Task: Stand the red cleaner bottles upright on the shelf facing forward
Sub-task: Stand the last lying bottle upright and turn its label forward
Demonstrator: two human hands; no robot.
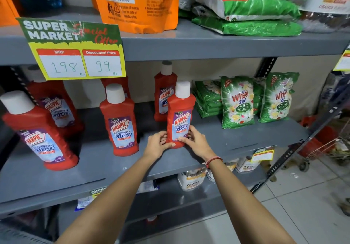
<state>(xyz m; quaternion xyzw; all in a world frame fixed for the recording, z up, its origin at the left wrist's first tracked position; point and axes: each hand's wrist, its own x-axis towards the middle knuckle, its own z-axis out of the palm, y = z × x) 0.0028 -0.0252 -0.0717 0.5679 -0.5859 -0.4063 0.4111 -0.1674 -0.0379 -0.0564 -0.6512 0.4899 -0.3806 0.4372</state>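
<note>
On the grey shelf (94, 160) we see red cleaner bottles (40, 130) standing upright, labels forward. Further right, our left hand (158, 144) and right hand (195, 141) cup the base of one bottle (180, 111) near the shelf's front edge, fingers wrapped against its sides. Green detergent packs (237, 101) stand beyond.

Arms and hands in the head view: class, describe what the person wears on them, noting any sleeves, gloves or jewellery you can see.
Both forearms are bare, with no sleeves in view. The left hand and right hand wear no gloves, and no rings show. The only thing worn is a thin red thread band wrapped around the right wrist, with a small knot or loose end on its inner side. No watch is visible.
</note>
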